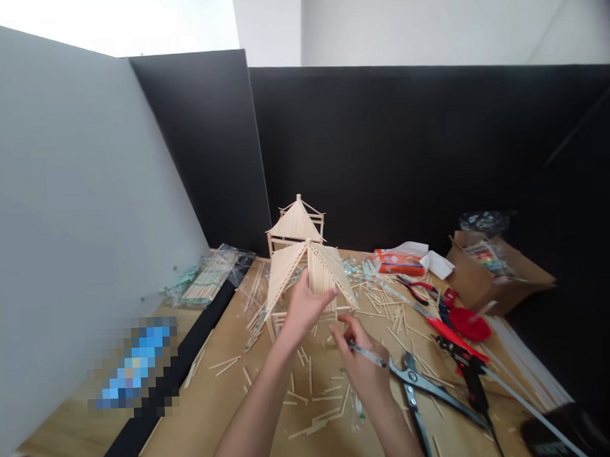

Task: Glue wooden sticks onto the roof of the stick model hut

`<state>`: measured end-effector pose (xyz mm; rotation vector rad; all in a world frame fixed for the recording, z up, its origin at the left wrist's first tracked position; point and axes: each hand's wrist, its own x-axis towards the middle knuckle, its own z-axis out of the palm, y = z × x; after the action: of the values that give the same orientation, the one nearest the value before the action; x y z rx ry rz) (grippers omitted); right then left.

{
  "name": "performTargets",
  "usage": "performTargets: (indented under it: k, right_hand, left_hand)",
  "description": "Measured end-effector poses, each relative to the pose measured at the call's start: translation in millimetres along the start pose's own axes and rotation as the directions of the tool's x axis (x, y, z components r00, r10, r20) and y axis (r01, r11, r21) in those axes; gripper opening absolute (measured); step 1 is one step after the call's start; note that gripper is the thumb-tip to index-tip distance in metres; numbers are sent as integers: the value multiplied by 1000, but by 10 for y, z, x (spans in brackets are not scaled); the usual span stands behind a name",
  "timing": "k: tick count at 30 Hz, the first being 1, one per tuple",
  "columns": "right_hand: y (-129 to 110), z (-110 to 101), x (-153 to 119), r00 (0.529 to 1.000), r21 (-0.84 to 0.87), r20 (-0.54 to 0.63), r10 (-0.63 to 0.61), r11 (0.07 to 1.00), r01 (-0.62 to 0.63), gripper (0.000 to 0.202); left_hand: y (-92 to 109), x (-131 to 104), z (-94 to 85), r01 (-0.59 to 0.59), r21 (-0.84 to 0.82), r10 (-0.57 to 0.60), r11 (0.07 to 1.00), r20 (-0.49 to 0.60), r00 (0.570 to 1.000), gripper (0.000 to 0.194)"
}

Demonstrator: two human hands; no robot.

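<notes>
A model house point(281, 272) built of thin wooden sticks stands on the table ahead of me, with pitched stick-covered roofs on a lower front part and a taller back part. My left hand point(305, 305) is on the front roof, its thumb reaching right across the vertical sticks and its other fingers partly hidden. Just below and to the right, my right hand point(364, 360) is closed around a clear pen point(368, 353), which lies slantwise across the fingers. The right fingertips are close to the lower edge of the model.
Loose sticks point(319, 421) litter the table. On the right lie large pliers point(413, 378), a black glue gun point(473, 379), a red round dish point(469, 324) and white glue sticks point(524, 361). Behind them are an orange packet point(400, 262) and a cardboard box point(480, 282). Bagged sticks point(209, 278) lie left.
</notes>
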<state>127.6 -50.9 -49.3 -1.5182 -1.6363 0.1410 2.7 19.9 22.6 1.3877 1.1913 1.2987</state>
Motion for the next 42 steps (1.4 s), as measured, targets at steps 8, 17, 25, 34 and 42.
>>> performTargets:
  k: [8, 17, 25, 34, 42]
  right_hand:
    - [123, -140, 29, 999, -40, 39, 22, 999, -21, 15]
    - [504, -954, -200, 957, -247, 233, -174, 941, 231, 21]
    - [956, -1019, -125, 909, -509, 146, 391, 817, -270, 22]
    - [1289, -799, -471, 727, -625, 240, 643, 676, -391, 84]
    - [1280, -812, -829, 630, -778, 257, 733, 544, -314, 101]
  left_hand:
    - [4, -386, -22, -195, 436, 257, 879, -87, 962, 76]
    - [-164, -898, 173, -757, 631, 585, 170, 553, 593, 37]
    - [-421, -799, 398, -587, 524, 351, 617, 484, 801, 24]
    - [-172, -777, 57, -256, 394, 144, 883, 291, 946, 21]
    - [-38, -851, 12, -318, 372, 204, 872, 315, 927, 25]
